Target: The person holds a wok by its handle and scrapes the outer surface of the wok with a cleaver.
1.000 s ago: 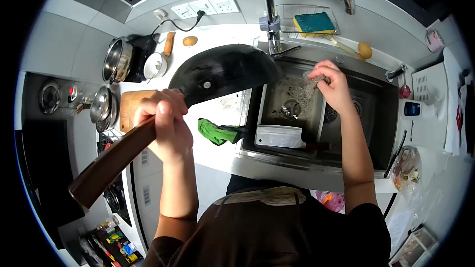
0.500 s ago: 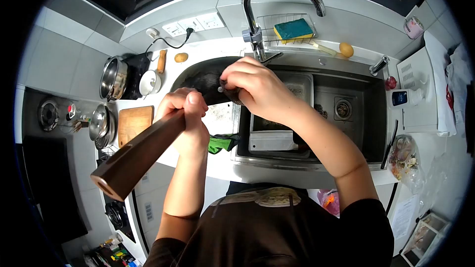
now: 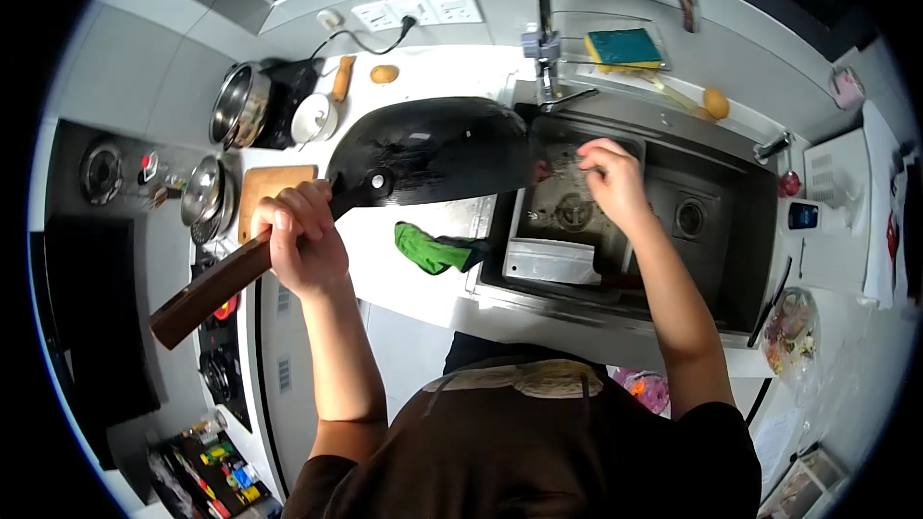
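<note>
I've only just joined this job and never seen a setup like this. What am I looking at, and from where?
There is no robot here: these are a person's bare hands, seen by a camera worn on the head. The left hand grips the handle of a black wok. The right hand is over the sink; I cannot tell whether it holds anything. A cleaver lies in the sink, a green cloth on the counter.

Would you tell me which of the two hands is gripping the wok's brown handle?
It is the left hand, closed around the brown handle; the right hand is away from it, over the sink.
</note>
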`<action>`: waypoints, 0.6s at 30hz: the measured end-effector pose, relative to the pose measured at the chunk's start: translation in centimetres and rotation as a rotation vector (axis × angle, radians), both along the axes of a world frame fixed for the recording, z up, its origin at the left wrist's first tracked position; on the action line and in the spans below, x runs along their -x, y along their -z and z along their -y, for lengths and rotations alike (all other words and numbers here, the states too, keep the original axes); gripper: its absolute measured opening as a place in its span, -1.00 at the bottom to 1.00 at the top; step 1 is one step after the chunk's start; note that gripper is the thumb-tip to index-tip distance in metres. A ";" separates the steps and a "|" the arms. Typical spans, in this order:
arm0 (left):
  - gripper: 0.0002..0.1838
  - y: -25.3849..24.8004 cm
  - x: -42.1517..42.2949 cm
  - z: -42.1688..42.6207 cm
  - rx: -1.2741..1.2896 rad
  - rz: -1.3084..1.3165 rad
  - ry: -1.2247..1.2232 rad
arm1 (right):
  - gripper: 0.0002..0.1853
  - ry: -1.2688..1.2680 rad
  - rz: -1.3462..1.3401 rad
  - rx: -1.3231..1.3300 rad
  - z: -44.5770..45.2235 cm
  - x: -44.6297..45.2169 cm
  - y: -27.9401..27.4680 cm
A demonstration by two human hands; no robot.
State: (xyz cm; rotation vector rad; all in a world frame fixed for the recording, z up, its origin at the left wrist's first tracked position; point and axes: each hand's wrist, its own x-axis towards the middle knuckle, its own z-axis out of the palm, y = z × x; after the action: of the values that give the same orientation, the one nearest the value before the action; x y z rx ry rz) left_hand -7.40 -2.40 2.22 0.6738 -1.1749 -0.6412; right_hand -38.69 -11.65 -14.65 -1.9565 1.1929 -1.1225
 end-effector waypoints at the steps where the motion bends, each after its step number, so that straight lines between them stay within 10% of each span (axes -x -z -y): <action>1: -0.74 0.1 -0.7 -0.3 -0.001 -0.029 0.015 | -0.82 0.025 -0.004 -0.031 -0.2 0.3 0.4; 18: -0.71 2.8 -7.8 -3.2 -0.001 -0.085 0.125 | -0.69 0.167 -0.138 -0.059 -2.0 -0.9 1.0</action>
State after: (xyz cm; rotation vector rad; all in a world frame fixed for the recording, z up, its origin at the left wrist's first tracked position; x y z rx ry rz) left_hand 0.36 0.82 -0.58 0.5710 -1.1437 -0.7686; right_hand -37.79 -9.70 -15.61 -1.9441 1.4685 -1.0341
